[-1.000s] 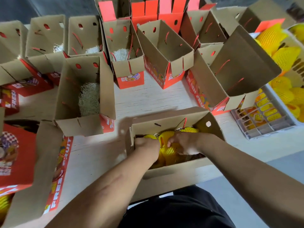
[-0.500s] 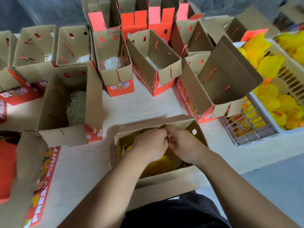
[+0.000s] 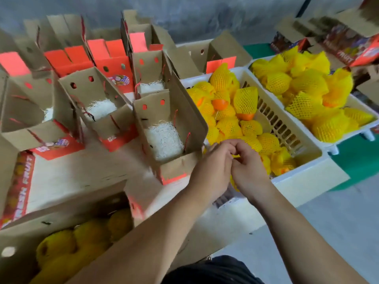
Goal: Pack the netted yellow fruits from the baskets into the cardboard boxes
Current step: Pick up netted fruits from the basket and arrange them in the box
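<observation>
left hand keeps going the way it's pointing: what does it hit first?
Probably the netted yellow fruits in the near basket, just beyond the left hand; its fingertips already overlap them, though depth is unclear.

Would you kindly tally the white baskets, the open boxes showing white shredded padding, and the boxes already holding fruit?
White baskets: 2
Open boxes with white padding: 4
Boxes holding fruit: 1
Total: 7
</observation>
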Available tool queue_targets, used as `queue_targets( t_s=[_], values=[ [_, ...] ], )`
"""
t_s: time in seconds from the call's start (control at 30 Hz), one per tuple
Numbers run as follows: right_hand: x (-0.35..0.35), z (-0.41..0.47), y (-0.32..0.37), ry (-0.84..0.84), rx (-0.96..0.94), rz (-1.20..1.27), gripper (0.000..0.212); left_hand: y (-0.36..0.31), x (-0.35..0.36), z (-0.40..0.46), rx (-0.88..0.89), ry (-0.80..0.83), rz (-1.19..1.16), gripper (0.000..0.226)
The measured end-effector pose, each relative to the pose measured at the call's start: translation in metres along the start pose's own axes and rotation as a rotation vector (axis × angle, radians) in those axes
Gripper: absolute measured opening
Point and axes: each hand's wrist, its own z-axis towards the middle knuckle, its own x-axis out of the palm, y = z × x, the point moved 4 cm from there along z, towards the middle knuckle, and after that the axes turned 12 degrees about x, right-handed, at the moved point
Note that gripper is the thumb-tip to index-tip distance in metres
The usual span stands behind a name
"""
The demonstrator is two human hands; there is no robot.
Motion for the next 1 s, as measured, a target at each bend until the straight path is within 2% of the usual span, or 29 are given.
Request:
queue_targets(
  t_s=[0.07,0.13,0.2,0.3,0.4,0.5,0.57,0.67,0.73,0.8,0.9,0.93,1.0],
  values=[
    [-0.025,0.038,-0.023,0.055,0.004,-0.109,0.032,0.008,0.027,0.032,0.029,0.13,0.128,0.024],
    [-0.04,0.08,-0.044,0.143,0.015,-0.329,0.033,0.022,0.039,0.056,0.073,0.289,0.462,0.026],
    [-0.05,0.127,-0.065,0.208,0.007,-0.684,0.05,0.033,0.041,0.07,0.083,0.373,0.744,0.026],
    [-0.052,0.175,-0.093,0.297,-0.001,-1.269,0.076,0.042,0.044,0.08,-0.008,0.405,0.858,0.025],
    [-0.036,0.193,-0.114,0.337,-0.01,-1.422,0.084,0.047,0.051,0.083,-0.052,0.428,0.957,0.019],
    [-0.041,0.207,-0.116,0.267,0.03,-1.306,0.093,0.049,0.053,0.084,-0.027,0.392,0.989,0.027],
    [-0.06,0.212,-0.111,0.25,0.164,-0.955,0.088,0.051,0.055,0.086,-0.034,0.391,0.977,0.054],
    [-0.071,0.202,-0.099,0.403,0.277,-0.32,0.076,0.054,0.055,0.09,-0.093,0.396,0.934,0.099],
    [-0.059,0.192,-0.086,0.572,0.262,-0.16,0.079,0.055,0.054,0.091,-0.108,0.36,0.914,0.111],
    [-0.039,0.18,-0.08,0.729,0.255,-0.074,0.084,0.056,0.053,0.09,-0.099,0.318,0.923,0.11],
    [-0.024,0.174,-0.082,0.85,0.344,0.132,0.073,0.055,0.05,0.09,-0.063,0.28,0.95,0.087],
    [-0.024,0.175,-0.081,0.814,0.382,0.216,0.063,0.054,0.05,0.09,-0.051,0.274,0.942,0.08],
    [-0.03,0.19,-0.083,0.54,0.343,0.225,0.041,0.052,0.048,0.09,-0.048,0.26,0.898,0.072]
  ],
)
